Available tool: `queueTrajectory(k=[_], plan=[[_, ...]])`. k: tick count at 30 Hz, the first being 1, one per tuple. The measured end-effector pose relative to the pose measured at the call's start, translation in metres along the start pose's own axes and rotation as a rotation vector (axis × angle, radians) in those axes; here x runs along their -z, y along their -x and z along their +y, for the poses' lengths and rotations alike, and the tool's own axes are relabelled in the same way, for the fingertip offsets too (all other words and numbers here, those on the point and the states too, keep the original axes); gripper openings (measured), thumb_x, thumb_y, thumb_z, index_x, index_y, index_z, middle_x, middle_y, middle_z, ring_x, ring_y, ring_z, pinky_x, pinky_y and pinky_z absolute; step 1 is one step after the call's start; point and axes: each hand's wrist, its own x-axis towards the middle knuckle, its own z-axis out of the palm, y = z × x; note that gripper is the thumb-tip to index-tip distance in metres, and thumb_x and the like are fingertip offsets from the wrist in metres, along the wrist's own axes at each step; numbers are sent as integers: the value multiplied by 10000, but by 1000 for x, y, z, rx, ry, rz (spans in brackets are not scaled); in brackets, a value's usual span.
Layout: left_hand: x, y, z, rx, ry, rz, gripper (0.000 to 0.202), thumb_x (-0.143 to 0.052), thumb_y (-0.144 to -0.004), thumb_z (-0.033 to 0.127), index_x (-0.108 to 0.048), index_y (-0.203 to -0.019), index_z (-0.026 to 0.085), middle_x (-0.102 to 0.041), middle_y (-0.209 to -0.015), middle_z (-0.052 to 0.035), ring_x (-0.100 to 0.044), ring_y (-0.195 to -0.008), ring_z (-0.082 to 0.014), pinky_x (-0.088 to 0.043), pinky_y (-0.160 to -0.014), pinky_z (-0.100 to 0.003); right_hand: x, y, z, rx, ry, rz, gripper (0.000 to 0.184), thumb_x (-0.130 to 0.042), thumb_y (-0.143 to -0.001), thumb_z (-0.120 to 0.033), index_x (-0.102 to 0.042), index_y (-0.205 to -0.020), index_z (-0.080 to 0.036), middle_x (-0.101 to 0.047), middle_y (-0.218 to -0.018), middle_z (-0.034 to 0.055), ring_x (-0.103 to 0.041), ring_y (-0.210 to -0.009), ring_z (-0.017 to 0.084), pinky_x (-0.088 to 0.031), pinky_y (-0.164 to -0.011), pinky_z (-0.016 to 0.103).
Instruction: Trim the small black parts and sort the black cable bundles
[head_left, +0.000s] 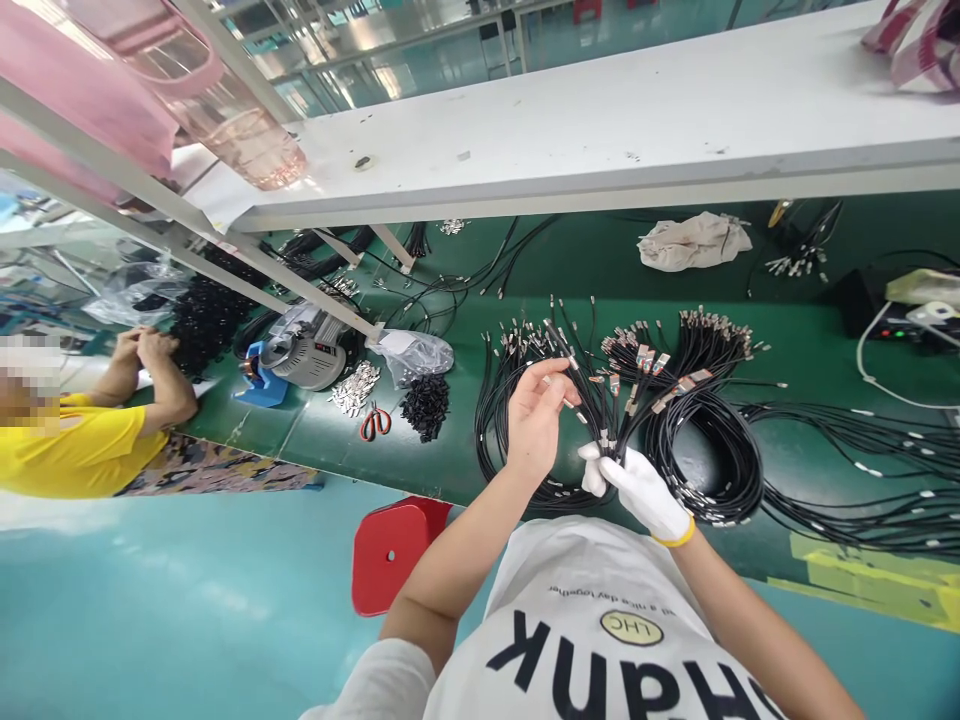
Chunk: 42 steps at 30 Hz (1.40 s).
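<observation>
My right hand (646,490), in a white glove with a yellow cuff, is closed around a bundle of black cables (628,425). The cable ends fan out above the glove, several with metal connectors and orange-and-white tags. My left hand (536,425) is bare and sits just left of the bundle. Its thumb and fingers are pinched at one black cable (577,372) near its end; the exact contact is partly hidden. To the right of the glove lies a round coil of black cable (705,460), and more connector-tipped cables (716,340) rest behind it.
Long black cables (855,440) spread across the green bench (337,440) on the right. Red-handled snips (375,422), black small parts (425,407) and a grey machine (311,350) lie left. A white shelf (562,130) overhangs. A co-worker in yellow (82,445) sits far left, near a red stool (390,560).
</observation>
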Motion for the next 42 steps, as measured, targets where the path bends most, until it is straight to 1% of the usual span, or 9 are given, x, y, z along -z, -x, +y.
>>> queueTrajectory(k=[4,8,14,17,22,25,32,39,42], plan=[[-7,-8,2,27,59,43,367,-778,-852,360,-666,-1161,196,-522,-669,42,-515,-656,-90,-460,-705,-244,-1,3,3,-10,-16,-17,343,-591,-1000,-388,-629,-1273,-184,-642,-766,18,-563,-715,168,-437,-747,349],[-13,-13,4,106,94,75,301,-785,-838,382,-701,-1026,163,-492,-618,51,-471,-601,-74,-431,-626,-217,-3,3,3,-2,-7,-20,337,-602,-993,-401,-644,-1241,-178,-660,-762,28,-563,-687,168,-432,-721,346],[-20,-10,6,135,43,83,269,-829,-783,367,-715,-866,139,-661,-778,-7,-461,-582,-51,-434,-594,-216,-7,0,-4,29,28,17,353,-611,-976,-470,-667,-1184,-190,-652,-736,20,-559,-673,175,-437,-728,355],[-20,-4,1,132,-23,54,254,-828,-779,363,-719,-834,140,-714,-890,-38,-476,-586,-53,-449,-605,-230,-7,0,-5,50,33,13,344,-607,-976,-471,-672,-1172,-195,-657,-734,25,-567,-674,179,-433,-713,348],[-15,6,-15,176,-192,-23,313,-833,-763,431,-751,-831,137,-675,-721,-26,-528,-616,-94,-448,-634,-239,-9,-2,-7,83,3,27,330,-606,-979,-466,-665,-1145,-186,-658,-727,30,-563,-655,169,-442,-703,344],[-14,11,-17,213,-265,-73,364,-834,-748,481,-761,-822,132,-688,-734,-42,-542,-626,-106,-446,-632,-241,-11,-3,-10,93,4,43,335,-604,-978,-478,-661,-1126,-183,-648,-709,24,-562,-646,169,-426,-664,326],[-9,13,-13,68,-391,-166,435,-618,-942,528,-778,-1018,131,-622,-650,-25,-550,-654,-131,-463,-692,-267,-9,-2,-17,84,53,72,364,-601,-984,-477,-670,-1175,-174,-676,-799,40,-578,-706,173,-472,-750,346],[3,2,-4,-72,-305,-10,453,-652,-927,514,-753,-1164,142,-716,-982,-102,-651,-864,-165,-518,-828,-300,8,-5,-4,80,25,280,351,-697,-928,-463,-716,-1181,-220,-732,-1181,98,-685,-1059,235,-476,-1051,436],[5,-9,8,-28,-163,25,461,-648,-927,527,-739,-1143,130,-642,-803,-48,-603,-705,-120,-500,-682,-262,11,-2,-2,49,42,252,356,-694,-930,-467,-725,-1178,-214,-746,-1137,101,-698,-1019,235,-502,-1011,434]])
